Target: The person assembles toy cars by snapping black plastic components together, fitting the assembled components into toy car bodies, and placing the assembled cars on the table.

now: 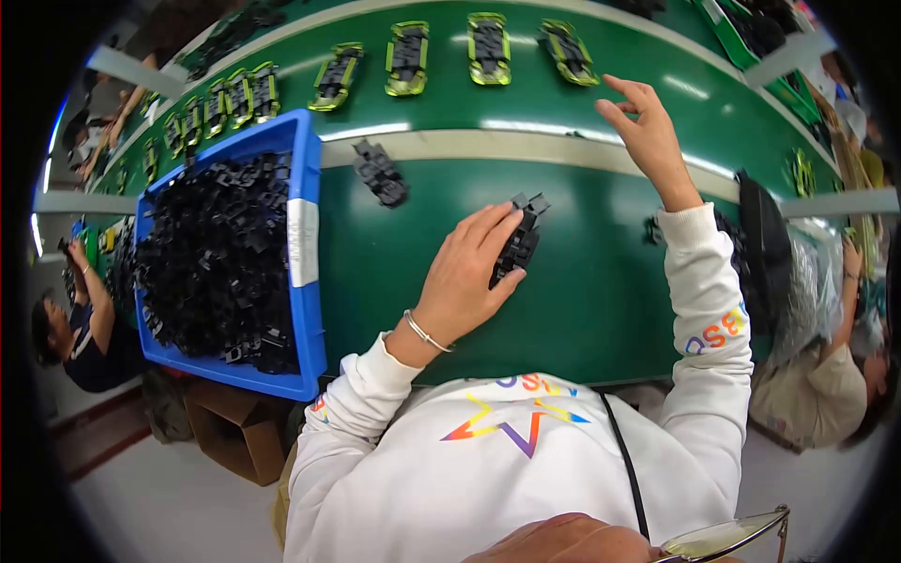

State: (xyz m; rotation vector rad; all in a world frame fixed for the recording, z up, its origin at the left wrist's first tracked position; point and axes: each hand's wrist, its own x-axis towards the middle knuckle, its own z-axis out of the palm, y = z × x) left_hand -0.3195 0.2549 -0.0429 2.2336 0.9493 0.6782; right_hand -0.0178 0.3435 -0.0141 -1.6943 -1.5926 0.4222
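Observation:
My left hand [465, 267] grips a long black plastic part [518, 249] on the green worktable, its fingers along one side and its thumb at the near end. The fingers hide some of that part. Over the far side of the bench my right hand [643, 131] reaches out open, with index finger and thumb apart and nothing between them. Just past its fingertips lies a black part with a bright yellow-green frame [570, 53]. Another black plastic part [382, 174] sits on the table, left of and beyond my left hand.
A blue bin [310, 342] heaped with small black parts stands at my left. Several yellow-green framed parts [407, 58] line the green far strip, behind a pale ledge [450, 144]. A black bag-like thing [765, 249] is at the right. Other people work at both sides.

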